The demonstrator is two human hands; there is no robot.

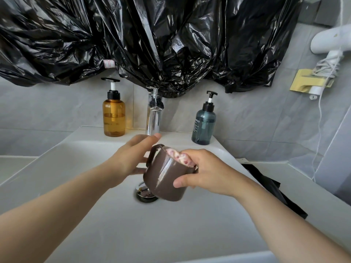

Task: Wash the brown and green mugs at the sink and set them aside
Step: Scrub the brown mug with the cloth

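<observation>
While black plastic sheeting hangs over the wall above, a chrome tap stands at the back of the white sink, with an amber pump bottle to its left and a teal pump bottle to its right on the back ledge. On the right wall a white hair dryer sits in a holder, its cord trailing down. A black item lies on the counter right of the sink. The drain is partly hidden behind the brown mug.

That mug is held over the basin, just in front of the tap, tilted with its handle up and to the left. The right hand grips it, thumb on the outer wall, and its fingers press a pink-patterned cloth into the mouth. The left hand is loosely open at the mug's far side, fingers spread; whether it touches the mug I cannot tell. No green mug is in view.
</observation>
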